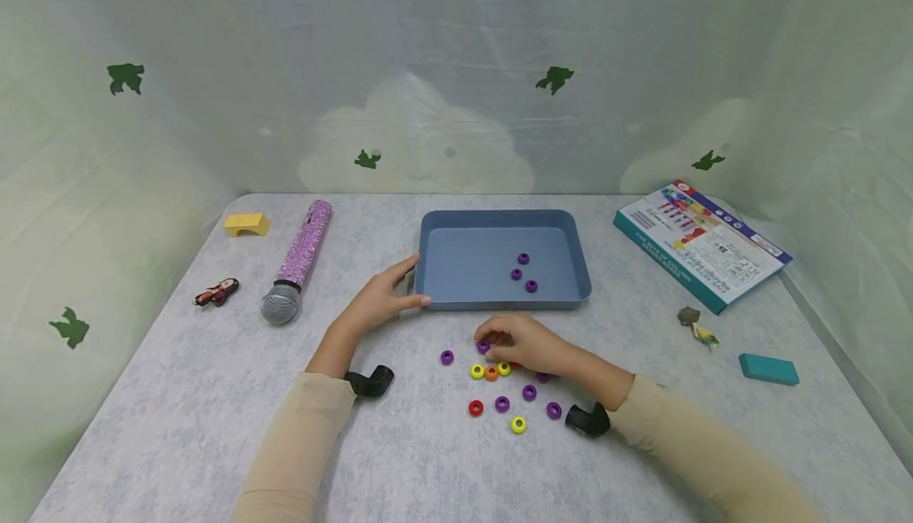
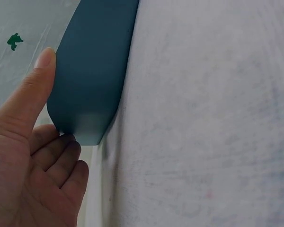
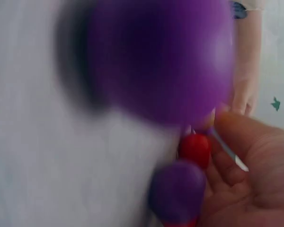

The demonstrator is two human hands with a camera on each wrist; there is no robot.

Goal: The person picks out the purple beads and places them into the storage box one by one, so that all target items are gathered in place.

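Note:
In the head view a blue-grey tray (image 1: pixel 499 305) lies ahead, with 3 purple beads (image 1: pixel 531 286) in it. My left hand (image 1: pixel 381 297) rests against its near left corner, thumb and fingers spread along the two sides. The left wrist view shows the thumb (image 2: pixel 46 59) on the tray's wall (image 2: pixel 92 71) and the other fingers loosely bent beside it. In front of the tray, my right hand (image 1: pixel 531 342) pinches a purple bead (image 1: pixel 483 346) between thumb and forefinger, low over loose beads. Close beads hide those fingertips in the right wrist view.
Loose yellow (image 1: pixel 518 425), red (image 1: pixel 475 408), orange and purple beads lie around the right hand. To the left are a glittery microphone (image 1: pixel 303 250), a yellow block (image 1: pixel 246 224) and a small figure (image 1: pixel 217 292). A box (image 1: pixel 702 242), a small trinket (image 1: pixel 697 327) and a teal block (image 1: pixel 769 369) lie right.

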